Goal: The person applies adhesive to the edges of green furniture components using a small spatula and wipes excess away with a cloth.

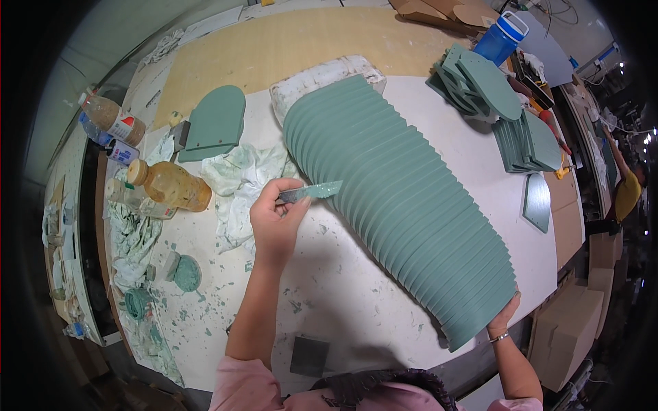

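While the head view darkens toward its rim, the row of green panels shows clearly, slanting across the bench from a whitish block, whose front it partly hides, to the near right edge. The left hand pinches a blade smeared with green paste; its grip end is covered by the fingers, and I cannot tell whether its tip touches the panels. The right hand is at the row's near end, partly hidden behind it, so whether it is spread or pressed together cannot be told. A crumpled cloth lies beside the left hand.
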Available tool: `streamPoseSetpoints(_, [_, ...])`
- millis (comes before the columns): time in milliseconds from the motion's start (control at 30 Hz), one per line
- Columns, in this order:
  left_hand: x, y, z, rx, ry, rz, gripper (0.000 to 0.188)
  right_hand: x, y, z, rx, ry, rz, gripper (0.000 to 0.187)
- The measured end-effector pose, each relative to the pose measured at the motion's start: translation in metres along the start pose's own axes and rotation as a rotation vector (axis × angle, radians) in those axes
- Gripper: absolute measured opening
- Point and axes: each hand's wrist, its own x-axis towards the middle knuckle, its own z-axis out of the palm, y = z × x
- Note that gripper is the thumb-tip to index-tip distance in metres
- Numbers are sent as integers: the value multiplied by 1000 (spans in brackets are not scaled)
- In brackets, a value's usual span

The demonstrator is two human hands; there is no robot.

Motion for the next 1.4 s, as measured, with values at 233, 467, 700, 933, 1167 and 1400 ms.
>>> streamPoseSetpoints(233, [-10,-14,-8,30,-43,-95,16,1,-4,-2,-68,-75,-30,53])
streamPoseSetpoints(467, [-10,-18,-3,0,-73,-67,9,0,4,0,21,-16,-24,60])
streamPoseSetpoints(700, [-2,-13,5,1,-35,7,6,0,7,-3,23,-16,8,62])
streamPoseSetpoints(933, [-5,-14,5,97,-43,30,6,1,8,-5,-2,-52,-17,60])
streamPoseSetpoints(1167, [-3,-20,1,-17,31,-6,12,1,-3,1,-131,-16,-76,46])
streamPoseSetpoints(1400, [9,-26,-22,-274,75,-153,19,3,-8,4,-130,16,-37,29])
